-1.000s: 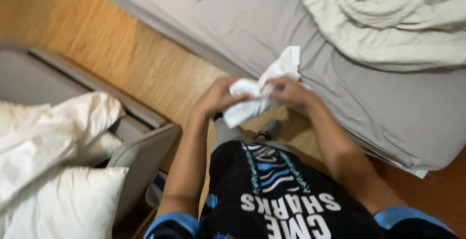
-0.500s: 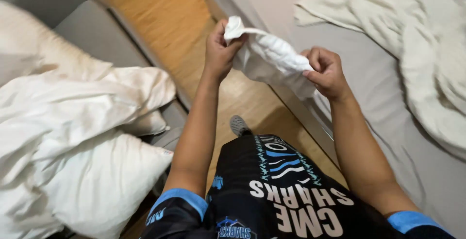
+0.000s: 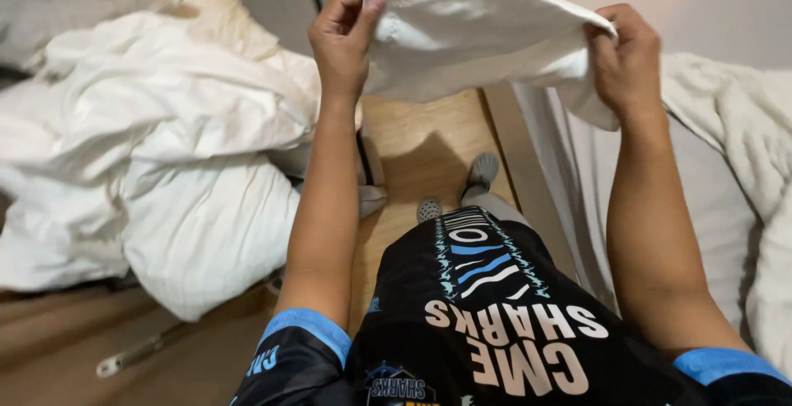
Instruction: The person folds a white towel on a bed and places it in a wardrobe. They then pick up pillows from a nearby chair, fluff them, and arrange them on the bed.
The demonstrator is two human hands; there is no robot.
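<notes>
I hold a white cloth [image 3: 470, 35], like a pillowcase, stretched out in front of me at chest height. My left hand [image 3: 342, 39] grips its left edge with fingers closed over the fabric. My right hand [image 3: 623, 51] pinches its right edge, and a corner hangs down below that hand. The cloth's top runs out of the frame. Below it I see my black printed shirt [image 3: 487, 315] and my grey shoes [image 3: 483, 171] on the wooden floor [image 3: 421, 134].
A pile of white pillows and crumpled bedding [image 3: 157, 150] lies on a seat at my left. On my right is a bed with a grey sheet [image 3: 726, 224] and a white blanket [image 3: 747, 109]. A narrow strip of wooden floor runs between them.
Both hands have lifted the cloth and pulled it apart from a bunched state into a wide, taut spread. My view has swung from the bed towards the pillow pile.
</notes>
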